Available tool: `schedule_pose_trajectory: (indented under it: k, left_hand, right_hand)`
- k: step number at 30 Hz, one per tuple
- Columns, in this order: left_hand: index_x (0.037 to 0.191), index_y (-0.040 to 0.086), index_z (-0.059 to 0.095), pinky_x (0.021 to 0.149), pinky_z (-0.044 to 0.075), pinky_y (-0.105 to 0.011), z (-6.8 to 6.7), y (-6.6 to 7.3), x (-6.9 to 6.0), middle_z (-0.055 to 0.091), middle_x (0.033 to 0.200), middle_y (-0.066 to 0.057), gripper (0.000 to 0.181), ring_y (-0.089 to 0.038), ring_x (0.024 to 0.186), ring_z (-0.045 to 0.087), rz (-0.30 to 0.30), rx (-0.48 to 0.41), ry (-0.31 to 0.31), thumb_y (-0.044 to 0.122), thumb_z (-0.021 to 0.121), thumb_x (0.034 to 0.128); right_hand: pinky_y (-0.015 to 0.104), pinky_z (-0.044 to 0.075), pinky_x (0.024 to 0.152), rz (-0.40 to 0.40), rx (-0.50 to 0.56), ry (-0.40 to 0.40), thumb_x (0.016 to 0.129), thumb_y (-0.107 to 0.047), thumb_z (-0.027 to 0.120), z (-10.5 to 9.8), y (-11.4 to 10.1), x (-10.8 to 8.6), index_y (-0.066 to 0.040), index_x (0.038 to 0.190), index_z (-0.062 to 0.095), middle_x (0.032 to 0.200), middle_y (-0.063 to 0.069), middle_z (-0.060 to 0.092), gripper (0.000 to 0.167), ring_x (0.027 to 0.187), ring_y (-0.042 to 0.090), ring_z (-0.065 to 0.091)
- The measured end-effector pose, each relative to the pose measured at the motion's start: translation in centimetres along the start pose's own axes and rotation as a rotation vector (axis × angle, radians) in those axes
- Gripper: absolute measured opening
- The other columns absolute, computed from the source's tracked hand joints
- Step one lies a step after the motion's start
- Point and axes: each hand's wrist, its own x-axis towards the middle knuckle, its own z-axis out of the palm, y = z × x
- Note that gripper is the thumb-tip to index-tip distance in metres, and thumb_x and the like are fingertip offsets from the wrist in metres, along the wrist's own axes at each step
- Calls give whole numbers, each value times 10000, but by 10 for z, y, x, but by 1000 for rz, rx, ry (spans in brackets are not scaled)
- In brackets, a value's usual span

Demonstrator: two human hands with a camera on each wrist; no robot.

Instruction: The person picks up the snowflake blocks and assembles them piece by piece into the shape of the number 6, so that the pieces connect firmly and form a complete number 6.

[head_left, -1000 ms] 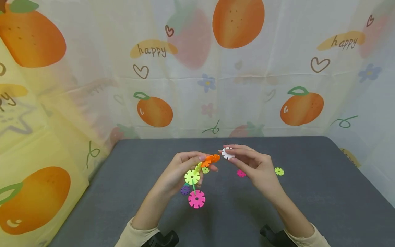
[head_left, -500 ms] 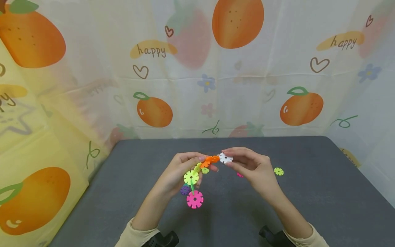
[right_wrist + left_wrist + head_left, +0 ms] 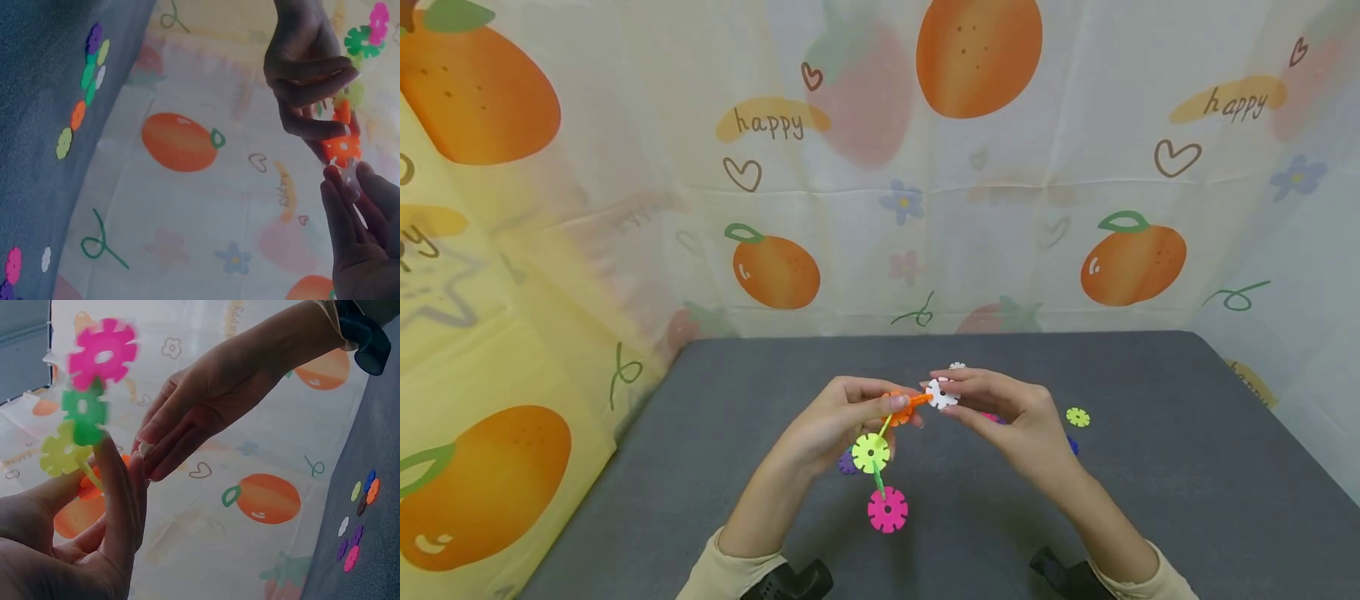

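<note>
My left hand (image 3: pixel 835 429) pinches the orange part of a chain of notched interlocking plastic discs. Below it hang a yellow disc (image 3: pixel 871 442), an edge-on green disc (image 3: pixel 878 481) and a pink disc (image 3: pixel 887 521) at the end. Between thumb and fingers my right hand (image 3: pixel 1018 408) holds a white disc (image 3: pixel 937 398), which meets the edge of an orange disc (image 3: pixel 334 150) at the chain's other end. Whether its notch is seated I cannot tell. In the left wrist view, fingers mostly hide this joint, and the pink disc (image 3: pixel 119 347) is blurred.
Loose discs lie on the dark grey table (image 3: pixel 1150 500): a yellow-green one (image 3: pixel 1078 417) and a blue one (image 3: pixel 1072 445) by the right forearm, a white one (image 3: pixel 957 365) behind the right hand, and a purple one (image 3: pixel 847 462) near the left. A fruit-printed cloth (image 3: pixel 1000 183) hangs behind.
My right hand has brought the white disc left and down, from apart to against the orange disc. The chain has turned in my left hand, and its pink end hangs lower.
</note>
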Motion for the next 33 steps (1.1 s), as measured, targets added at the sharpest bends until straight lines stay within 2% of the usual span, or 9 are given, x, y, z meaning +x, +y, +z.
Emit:
schedule_pose_trajectory:
  k: [6, 9, 18, 22, 25, 27, 29, 31, 33]
  left_hand:
    - [1194, -71, 634, 637, 532, -237, 1, 1, 0, 737, 896, -39, 407, -119, 591, 616, -28, 11, 4, 238, 667, 930]
    - [1177, -61, 646, 631, 536, -244, 3, 0, 1, 732, 890, -51, 383, -118, 594, 608, -30, 2, 16, 225, 676, 924]
    - [1144, -56, 659, 699, 592, -322, 3, -4, 2, 728, 895, -57, 331, -138, 598, 626, 6, 8, 31, 199, 663, 931]
    - [1157, -40, 654, 682, 591, -315, 1, -3, 2, 716, 887, -43, 324, -133, 592, 616, 24, 22, 60, 210, 632, 953]
    - [1173, -37, 642, 619, 555, -262, -2, -4, 5, 697, 856, -12, 319, -111, 570, 563, 15, -5, 88, 200, 615, 961]
    - [1187, -21, 637, 578, 498, -217, -3, -7, 9, 680, 847, 4, 319, -97, 557, 513, -10, -33, 103, 203, 612, 961]
    - [1207, -7, 626, 559, 441, -200, -4, -9, 11, 654, 856, 1, 321, -94, 551, 466, -35, -73, 109, 200, 608, 964]
    - [1202, 21, 634, 535, 396, -195, -4, -12, 13, 625, 879, -10, 306, -92, 536, 427, -60, -112, 126, 213, 609, 965]
    - [1163, 59, 658, 509, 373, -191, -3, -15, 14, 613, 898, -12, 260, -89, 513, 405, -78, -136, 147, 218, 615, 962]
  right_hand:
    - [268, 571, 854, -204, -23, 13, 730, 142, 751, 2, 3, 0, 18, 1046, 723, 1112, 199, 716, 341, 1142, 151, 667]
    - [268, 573, 841, -266, -4, 25, 706, 173, 750, 3, 5, 1, 41, 1041, 720, 1102, 218, 713, 362, 1116, 168, 682]
    - [276, 574, 868, -125, 39, 6, 791, 116, 715, 6, 7, -2, 12, 1092, 703, 1195, 179, 691, 318, 1094, 149, 689]
    - [259, 574, 874, 67, 26, 29, 914, -4, 638, 6, 9, 1, -59, 1231, 642, 1288, 111, 653, 322, 1084, 141, 683]
    - [258, 582, 840, 228, -56, 40, 975, -83, 575, 8, 24, 3, -67, 1237, 633, 1227, 119, 671, 269, 987, 181, 707]
    - [293, 589, 831, 316, -172, -17, 981, -134, 578, 13, 41, 4, -58, 1171, 665, 1149, 115, 700, 223, 957, 209, 713]
    - [349, 580, 859, 363, -297, -149, 972, -138, 593, 20, 61, 5, -47, 1119, 689, 1105, 109, 714, 198, 978, 238, 702]
    - [413, 552, 924, 327, -411, -304, 958, -118, 607, 28, 79, 6, -30, 1118, 690, 1145, 122, 707, 200, 1074, 265, 674]
    - [457, 500, 1009, 269, -486, -458, 953, -108, 612, 37, 94, 8, -32, 1213, 646, 1282, 136, 646, 273, 1197, 288, 613]
